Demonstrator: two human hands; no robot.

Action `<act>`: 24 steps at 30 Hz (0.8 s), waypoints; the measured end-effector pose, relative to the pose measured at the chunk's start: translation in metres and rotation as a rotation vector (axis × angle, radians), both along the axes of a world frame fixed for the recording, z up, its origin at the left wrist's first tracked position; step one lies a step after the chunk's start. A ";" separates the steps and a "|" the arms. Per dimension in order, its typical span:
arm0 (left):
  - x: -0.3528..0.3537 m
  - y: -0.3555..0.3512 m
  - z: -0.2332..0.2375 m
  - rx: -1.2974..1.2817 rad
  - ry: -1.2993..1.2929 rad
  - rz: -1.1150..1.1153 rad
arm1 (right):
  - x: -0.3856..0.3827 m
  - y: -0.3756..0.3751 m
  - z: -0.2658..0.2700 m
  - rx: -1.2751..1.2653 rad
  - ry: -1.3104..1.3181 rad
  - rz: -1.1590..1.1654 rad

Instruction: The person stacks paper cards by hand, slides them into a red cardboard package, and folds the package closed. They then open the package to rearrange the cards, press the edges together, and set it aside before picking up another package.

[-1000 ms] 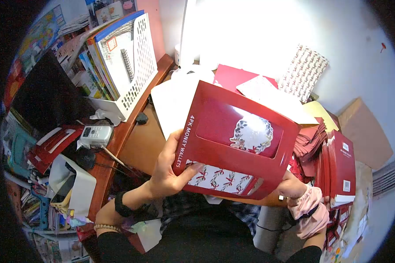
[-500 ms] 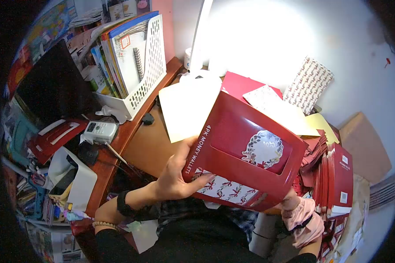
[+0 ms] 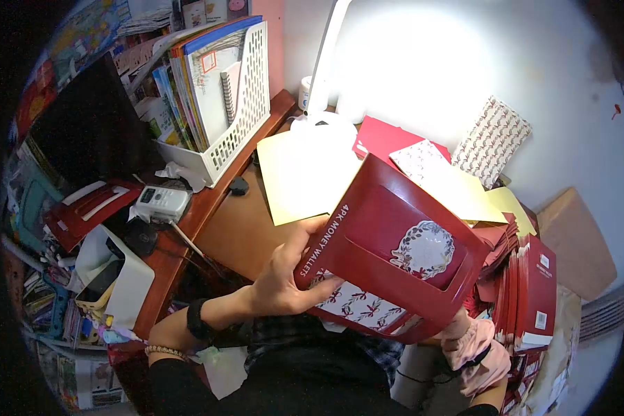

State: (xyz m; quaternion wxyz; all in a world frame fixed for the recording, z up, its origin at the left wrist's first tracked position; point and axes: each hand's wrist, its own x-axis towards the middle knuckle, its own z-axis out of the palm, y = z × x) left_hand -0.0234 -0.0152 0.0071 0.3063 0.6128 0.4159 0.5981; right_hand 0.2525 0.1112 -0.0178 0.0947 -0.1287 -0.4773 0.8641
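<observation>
My left hand (image 3: 289, 277) grips the left edge of a dark red money wallet pack (image 3: 412, 208), thumb on its front and fingers behind. White letters on its side read "4PK MONEY WALLETS". The front has a cut-out window, behind which a wreath design (image 3: 425, 249) shows on red; a leaf-and-bow pattern (image 3: 362, 308) lies below it. The pack is held tilted above my lap. My right hand (image 3: 456, 327), with a pink scrunchie at the wrist, is at the pack's lower right corner; its fingers are hidden behind the pack.
Pale yellow sheets (image 3: 305, 173) lie on the brown desk under a lit lamp (image 3: 329, 55). Stacked red packs (image 3: 536, 291) stand at right, near a patterned packet (image 3: 492, 142) against the wall. On the left are a white file holder (image 3: 239, 132) and a remote-like device (image 3: 161, 203).
The view has shifted slightly, and the pack sits a little lower and farther right in it. My left hand keeps the same hold.
</observation>
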 end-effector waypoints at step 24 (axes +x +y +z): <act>0.003 -0.001 -0.002 -0.028 -0.019 -0.051 | -0.005 -0.012 -0.001 -0.336 0.118 -0.116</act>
